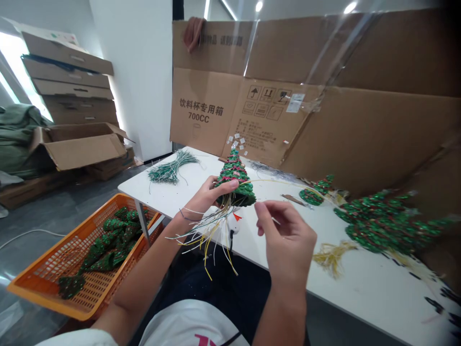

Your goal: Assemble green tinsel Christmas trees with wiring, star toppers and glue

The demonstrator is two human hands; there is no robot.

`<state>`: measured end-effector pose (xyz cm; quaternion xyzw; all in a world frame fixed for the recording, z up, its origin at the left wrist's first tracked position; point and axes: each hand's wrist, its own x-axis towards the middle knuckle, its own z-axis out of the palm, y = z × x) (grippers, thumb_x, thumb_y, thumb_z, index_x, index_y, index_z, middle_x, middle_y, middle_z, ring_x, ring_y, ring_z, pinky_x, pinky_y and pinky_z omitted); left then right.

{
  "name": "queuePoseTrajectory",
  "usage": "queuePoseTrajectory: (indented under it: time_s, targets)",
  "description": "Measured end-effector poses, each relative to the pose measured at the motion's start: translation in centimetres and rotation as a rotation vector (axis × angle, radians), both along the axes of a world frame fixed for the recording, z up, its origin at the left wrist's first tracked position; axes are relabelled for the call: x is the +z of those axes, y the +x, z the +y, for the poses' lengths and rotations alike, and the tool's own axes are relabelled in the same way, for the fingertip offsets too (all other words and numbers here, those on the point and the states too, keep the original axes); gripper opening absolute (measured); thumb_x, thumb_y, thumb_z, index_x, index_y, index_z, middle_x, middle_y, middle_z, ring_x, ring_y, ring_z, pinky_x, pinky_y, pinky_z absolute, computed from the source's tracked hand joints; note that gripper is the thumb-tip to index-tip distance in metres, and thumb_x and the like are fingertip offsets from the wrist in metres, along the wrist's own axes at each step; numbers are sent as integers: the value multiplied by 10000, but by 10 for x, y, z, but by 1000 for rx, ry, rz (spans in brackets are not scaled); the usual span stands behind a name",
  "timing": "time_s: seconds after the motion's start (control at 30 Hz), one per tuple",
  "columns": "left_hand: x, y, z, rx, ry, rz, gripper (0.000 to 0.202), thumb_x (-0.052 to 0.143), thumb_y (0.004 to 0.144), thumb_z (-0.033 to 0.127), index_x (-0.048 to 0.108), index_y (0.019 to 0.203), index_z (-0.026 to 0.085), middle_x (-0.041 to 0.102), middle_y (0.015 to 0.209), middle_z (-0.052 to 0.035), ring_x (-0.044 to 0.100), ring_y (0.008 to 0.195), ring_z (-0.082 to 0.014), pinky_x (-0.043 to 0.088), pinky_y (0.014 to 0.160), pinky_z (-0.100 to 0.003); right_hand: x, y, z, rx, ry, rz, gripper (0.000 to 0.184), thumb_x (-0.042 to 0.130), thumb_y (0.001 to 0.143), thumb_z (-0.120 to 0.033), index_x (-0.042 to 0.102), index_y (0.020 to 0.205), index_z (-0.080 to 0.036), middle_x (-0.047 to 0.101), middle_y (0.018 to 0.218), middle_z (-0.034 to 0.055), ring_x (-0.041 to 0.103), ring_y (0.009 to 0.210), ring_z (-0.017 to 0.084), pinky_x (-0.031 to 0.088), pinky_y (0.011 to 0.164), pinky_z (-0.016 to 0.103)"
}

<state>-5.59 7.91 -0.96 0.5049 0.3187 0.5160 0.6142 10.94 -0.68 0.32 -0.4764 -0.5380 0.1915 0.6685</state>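
Note:
My left hand (pixel 211 196) grips a small cone-shaped tree of green tinsel wire (pixel 235 180) with red beads at its base. A loose bunch of white, yellow and green wires (pixel 212 231) hangs from the tree past my wrist. A thin yellow wire (pixel 284 182) arcs rightward from the tree. My right hand (pixel 284 238) is raised beside it, thumb and fingertips close together, and I cannot tell whether they pinch a fine wire. Below the tree sits a small white figure with a red tip (pixel 234 225).
The white table (pixel 363 293) carries a green wire bundle (pixel 172 169), a green tinsel heap (pixel 385 223) and a yellow wire tuft (pixel 333 257). Flattened cardboard (pixel 230 110) stands behind it. An orange basket (pixel 65 240) of green cones sits left, by stacked boxes (pixel 68 81).

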Motion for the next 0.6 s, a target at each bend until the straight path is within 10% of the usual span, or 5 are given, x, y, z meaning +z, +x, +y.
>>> queuePoseTrajectory:
  time_s: [0.6]
  targets:
    - [10, 17, -19, -32, -17, -57, 652, 937, 738, 572, 633, 1160, 179, 741, 1233, -131, 695, 1147, -311, 513, 898, -383, -26, -44, 4, -232, 26, 45, 251, 826, 911, -415, 827, 873, -167, 527, 611, -43, 418, 577, 120, 386, 584, 280]
